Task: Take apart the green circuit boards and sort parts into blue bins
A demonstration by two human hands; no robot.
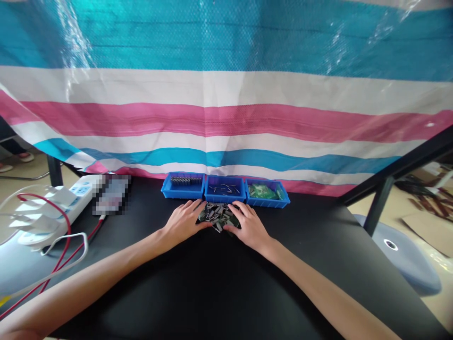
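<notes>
A pile of small mixed parts, metallic and dark green, lies on the black table between my two hands. My left hand rests at the pile's left side, its fingers spread and touching the edge. Against the right side lies my right hand, fingers also apart and touching the parts. Just behind the pile stand three blue bins in a row. The left bin has small dark cylinders lined up along its back. Thin pin-like pieces lie in the middle bin. Green pieces fill part of the right bin.
A white power strip with plugs and red and white cables lies at the left, beside a blurred-out device. A striped plastic sheet hangs behind the bins. A grey stool stands right of the table.
</notes>
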